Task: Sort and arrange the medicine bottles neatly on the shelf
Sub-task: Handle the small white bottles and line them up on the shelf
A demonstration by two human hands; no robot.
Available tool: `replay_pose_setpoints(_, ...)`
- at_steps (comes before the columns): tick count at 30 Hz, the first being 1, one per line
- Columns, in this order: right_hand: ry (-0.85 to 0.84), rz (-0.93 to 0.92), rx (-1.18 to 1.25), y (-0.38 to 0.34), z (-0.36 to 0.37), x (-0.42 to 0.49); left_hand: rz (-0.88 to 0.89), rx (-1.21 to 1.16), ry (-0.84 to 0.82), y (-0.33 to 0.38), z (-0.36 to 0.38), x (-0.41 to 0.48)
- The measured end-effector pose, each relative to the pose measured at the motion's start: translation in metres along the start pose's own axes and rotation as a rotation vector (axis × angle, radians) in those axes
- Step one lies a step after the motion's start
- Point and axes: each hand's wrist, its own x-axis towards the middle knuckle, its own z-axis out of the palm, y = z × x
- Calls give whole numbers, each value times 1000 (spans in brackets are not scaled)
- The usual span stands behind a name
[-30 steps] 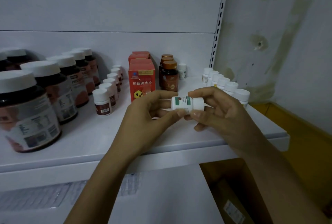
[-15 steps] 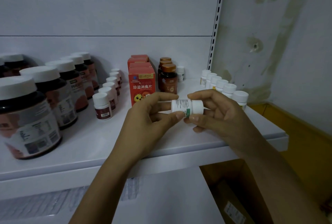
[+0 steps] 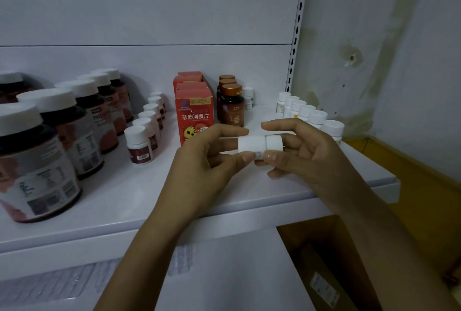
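A small white medicine bottle point(image 3: 259, 144) lies sideways in the air above the white shelf point(image 3: 149, 200), cap to the right. My left hand point(image 3: 207, 161) pinches its base end and my right hand point(image 3: 306, 156) holds its cap end. Behind my right hand a row of small white bottles point(image 3: 303, 111) runs along the shelf's right side. A row of small white-capped bottles with dark red labels point(image 3: 144, 133) stands left of centre. Large dark jars with white lids point(image 3: 50, 136) fill the left.
Red boxes point(image 3: 193, 111) stand in the middle of the shelf, with brown bottles with copper caps point(image 3: 230, 106) and one small white bottle point(image 3: 248, 98) beside them. A slotted upright point(image 3: 295, 36) bounds the shelf on the right. An open cardboard box point(image 3: 336, 273) sits below.
The bottle has been rolled between my fingers; its green-marked label turned out of sight and a plain white side faces up. Both hands stayed in place.
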Motion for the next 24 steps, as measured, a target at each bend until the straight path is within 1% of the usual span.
replay_pose_setpoints(6, -2, -43, -10, 2, 0, -2, 31, 16, -6, 0, 0, 0)
replay_pose_setpoints(10, 11, -69, -60, 4, -2, 0, 28, 15, -8, -2, 0, 1)
replay_pose_setpoints(13, 8, -54, -15, 5, -2, 0, 51, 6, -1, -3, 0, 0)
replay_pose_setpoints(15, 3, -59, -28, 5, 0, 1, 81, 11, 15, -3, 0, -1)
replay_pose_setpoints(19, 27, -136, -31, -3, 1, -9, 226, 99, 65, 5, 5, -7)
replay_pose_setpoints(21, 57, -147, -37, -10, -8, -27, 319, 122, 43, 12, 13, -12)
replay_pose_setpoints(24, 120, -155, -79, -23, -37, -70, 478, 148, -38, 22, 45, -18)
